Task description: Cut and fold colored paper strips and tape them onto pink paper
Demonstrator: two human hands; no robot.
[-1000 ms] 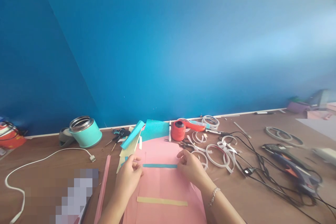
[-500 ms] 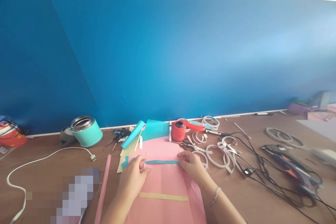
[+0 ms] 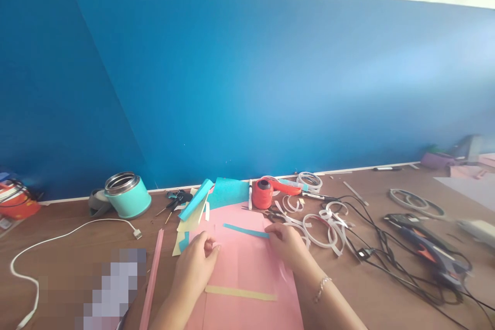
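Note:
A pink paper sheet lies on the brown table in front of me. A thin teal paper strip lies slanted on its upper part, and a yellow strip lies lower down. My right hand pinches the right end of the teal strip. My left hand rests on the pink sheet's left side with its fingers curled together, just clear of the strip's left end.
Behind the sheet lie teal and yellow paper pieces, scissors, a red thread spool and white curled strips. A teal tin and white cable sit left. A glue gun with black cables lies right.
The teal strip's left end has come away from my left hand and moved up, so the strip now slants. My right hand still holds its right end. The camera tilted slightly.

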